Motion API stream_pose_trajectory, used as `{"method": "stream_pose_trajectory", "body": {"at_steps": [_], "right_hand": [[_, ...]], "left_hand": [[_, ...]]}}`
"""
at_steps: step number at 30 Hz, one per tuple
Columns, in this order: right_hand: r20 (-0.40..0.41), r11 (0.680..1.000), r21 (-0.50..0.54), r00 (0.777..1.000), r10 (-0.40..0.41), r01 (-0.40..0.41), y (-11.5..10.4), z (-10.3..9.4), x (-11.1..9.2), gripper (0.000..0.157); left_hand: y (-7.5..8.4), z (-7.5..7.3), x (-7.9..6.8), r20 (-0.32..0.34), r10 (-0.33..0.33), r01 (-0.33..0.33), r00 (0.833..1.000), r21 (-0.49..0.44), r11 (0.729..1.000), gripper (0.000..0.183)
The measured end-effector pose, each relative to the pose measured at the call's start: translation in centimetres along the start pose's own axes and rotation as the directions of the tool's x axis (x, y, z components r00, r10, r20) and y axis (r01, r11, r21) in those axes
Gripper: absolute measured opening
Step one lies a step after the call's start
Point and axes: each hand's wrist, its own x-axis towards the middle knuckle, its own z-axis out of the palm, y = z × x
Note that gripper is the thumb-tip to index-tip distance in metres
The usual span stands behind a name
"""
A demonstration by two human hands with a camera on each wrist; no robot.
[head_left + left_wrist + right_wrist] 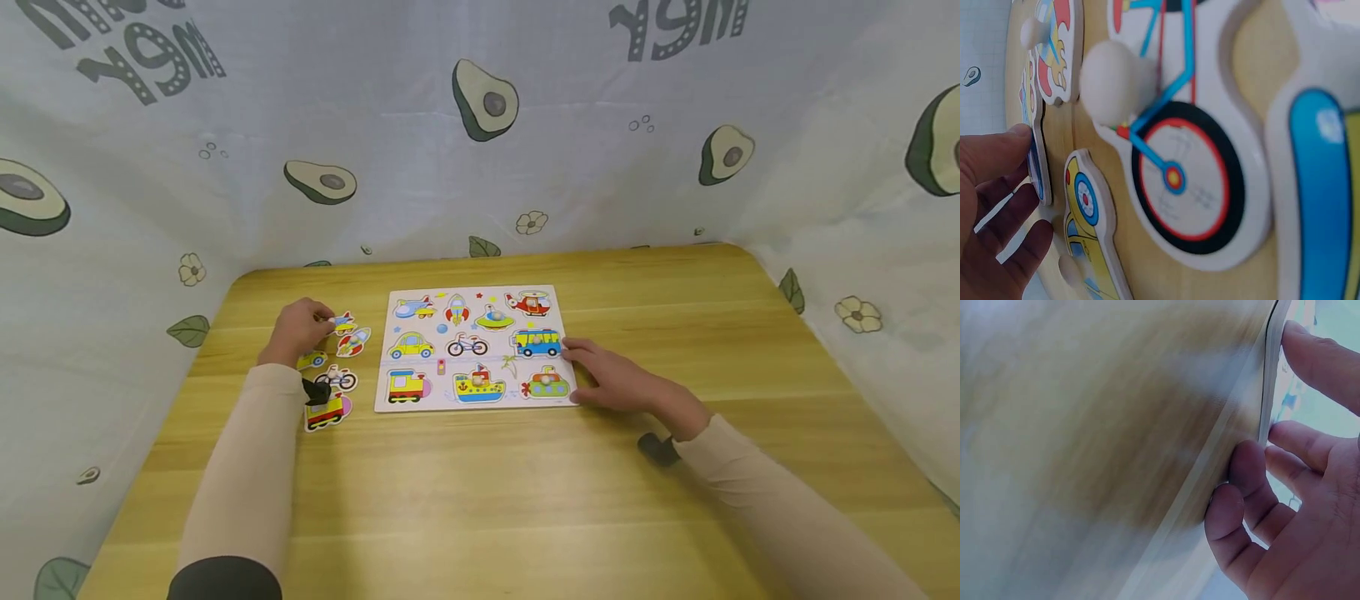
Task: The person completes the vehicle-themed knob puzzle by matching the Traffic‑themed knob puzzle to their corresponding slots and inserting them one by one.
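My left hand (296, 327) is at the left group of knobbed puzzle pieces, pinching the airplane puzzle piece (344, 323) at its edge with thumb and fingers. Around it lie the rocket piece (353, 342), the yellow car piece (1088, 219), the bicycle piece (339, 379) and the train piece (327, 412), partly covered by hand and sleeve. To their right lies the flat puzzle board (382, 367). Against the board's right edge rests my right hand (618, 379), thumb near the lower corner and fingers higher up, loosely bent in the right wrist view.
On the board, knobbed pieces sit in place: helicopter (534, 305), spinning-top shape (495, 319), bus (537, 342), ship (478, 385) and submarine (546, 382). Pictures of plane, rocket, car, bicycle and train show without knobs. A wooden table (480, 500) meets an avocado-patterned cloth (420, 225) behind.
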Motion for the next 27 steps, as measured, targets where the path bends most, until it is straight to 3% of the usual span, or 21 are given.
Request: {"method": "stream_pose_trajectory", "body": {"at_steps": [5,11,17,27], "right_hand": [[0.008,1.000,-0.003,1.000,0.004,-0.004,-0.1,0.0,0.1,0.068],[0.010,1.000,-0.004,1.000,0.012,-0.012,-0.1,0.0,0.2,0.068],[0.002,1.000,-0.010,1.000,0.010,-0.010,0.2,0.2,0.2,0.068],[-0.002,1.000,0.000,1.000,0.006,-0.006,0.4,0.2,0.1,0.068]], "left_hand": [[0.0,-0.1,-0.2,-0.008,-0.021,0.021,1.000,-0.006,1.000,0.033],[0.3,0.0,0.0,-0.035,0.006,-0.007,0.999,-0.039,0.999,0.032],[1.8,-0.4,0.3,-0.087,0.067,-0.075,0.994,-0.096,0.993,0.031],[3.9,-1.0,-0.4,-0.097,0.185,-0.191,0.978,-0.058,0.980,0.030]]}}
